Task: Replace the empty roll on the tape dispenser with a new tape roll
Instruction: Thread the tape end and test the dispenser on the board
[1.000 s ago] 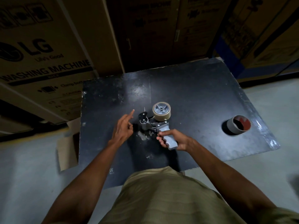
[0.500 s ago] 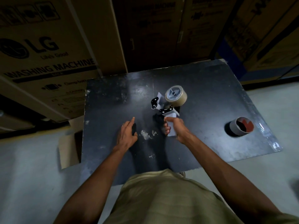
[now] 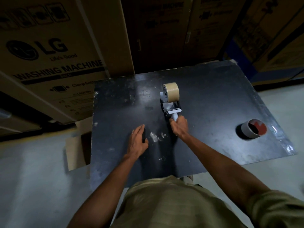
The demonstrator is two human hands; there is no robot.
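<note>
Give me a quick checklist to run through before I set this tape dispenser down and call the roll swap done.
1. New tape roll seated on the tape dispenser: ok.
2. Right hand grips the handle: ok.
3. Left hand free, flat on the table: ok.
4. Empty roll off the dispenser, lying at the table's right: ok.
5. Tape threaded through to the blade: cannot tell.
</note>
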